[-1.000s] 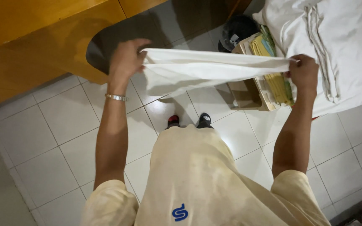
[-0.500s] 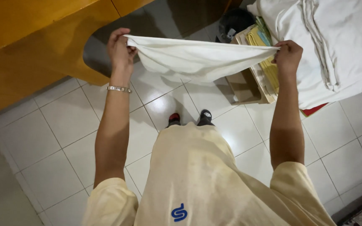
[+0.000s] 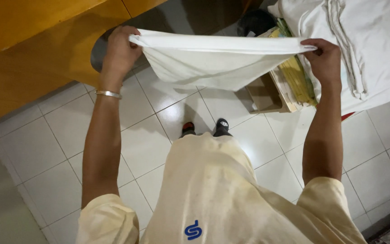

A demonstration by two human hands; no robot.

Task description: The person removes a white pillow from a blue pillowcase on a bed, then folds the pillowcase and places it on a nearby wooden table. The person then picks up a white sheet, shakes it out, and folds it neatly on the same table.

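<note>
A white cloth (image 3: 213, 63) is stretched between both hands at chest height, its top edge taut and its middle sagging below. My left hand (image 3: 120, 49) grips the left corner; a silver bangle sits on that wrist. My right hand (image 3: 326, 58) pinches the right corner. I look straight down past my pale yellow shirt to my feet on the white tiled floor (image 3: 37, 149).
An orange wooden cabinet (image 3: 32, 45) fills the upper left. A bed with white linen (image 3: 375, 45) lies at the upper right. Beside it stand a cardboard box (image 3: 267, 97) and a stack of yellowish papers (image 3: 296, 79), with a dark round object (image 3: 256, 22) behind.
Both hands have lifted the cloth and drawn it closer to me. The cloth now hangs in a wider fold between them.
</note>
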